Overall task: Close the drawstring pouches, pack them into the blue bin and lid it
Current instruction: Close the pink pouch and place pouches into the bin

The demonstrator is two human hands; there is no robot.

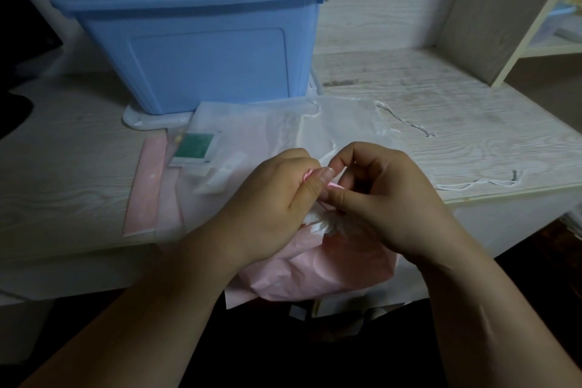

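Two hands work at the middle of the view: the left hand [277,195] and the right hand [384,198] meet over one pink pouch [330,268]. The fingers [343,157] of both are curled and pinch at its puckered white neck, with a pink drawstring [307,172] caught between them. That pouch is held at the front edge of the bench [441,98], its long axis running from the person toward the bin: the gathered neck points away and up, and the full body sags toward the person.

One blue bin [204,50] stands open at the back of the bench, its long side facing the camera, on one pale translucent lid [135,120] that shows under its left corner. Between bin and hands lie several flat pouches that overlap, so the exact count cannot be told. Among them are a frosted white pouch [346,116], a flat pink pouch [146,186] at the left and a green card [193,145] under a clear layer. Two white cords [406,121] trail to the right across the bench.

It is pale, whitewashed wood grain, dimly lit, against a light wall. One cream shelf unit [535,25] stands at the right, and one dark object [19,41] sits at the far left.
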